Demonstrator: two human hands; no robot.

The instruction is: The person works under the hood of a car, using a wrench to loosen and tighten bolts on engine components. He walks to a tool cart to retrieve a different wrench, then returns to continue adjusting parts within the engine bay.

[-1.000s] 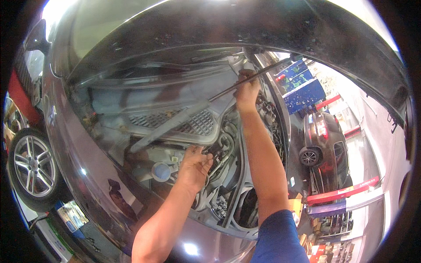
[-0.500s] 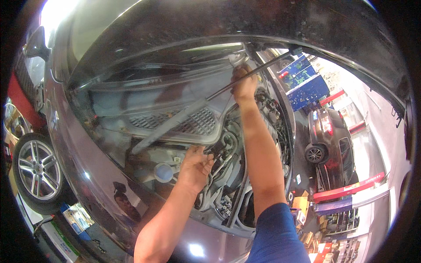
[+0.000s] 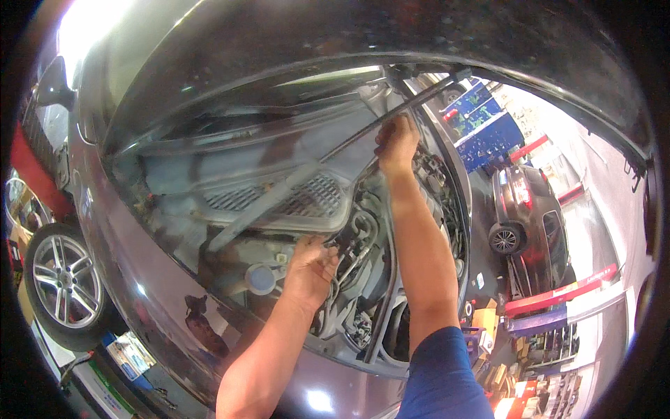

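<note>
The person's left hand [image 3: 310, 269] is at the near edge of a wide grey plastic cowl panel with a mesh vent [image 3: 321, 195], which lies across the rear of the car's engine bay below the windscreen. Its fingers are bent, with the tips at or just beside that edge; whether they grip the panel cannot be told. The right hand [image 3: 399, 140] reaches farther in, to the panel's far right end, its fingers curled inward and their tips partly hidden, so I cannot tell if they are closed on anything. A blue cloth sleeve [image 3: 443, 377] covers the right upper arm. A long gas strut with a thick grey tube and a thin dark rod [image 3: 265, 209] slants above the panel, its upper end meeting the raised, dark, glossy bonnet [image 3: 391, 35] and its rod passing close to the right hand. To the left of the left hand sits a round pale blue disc with a light rim [image 3: 261, 279]; to the right of it run grey and black hoses and engine parts [image 3: 363, 258]. Left of the shiny purplish-brown fender [image 3: 132, 244] stands a silver-spoked wheel with a black tyre [image 3: 66, 281].
</note>
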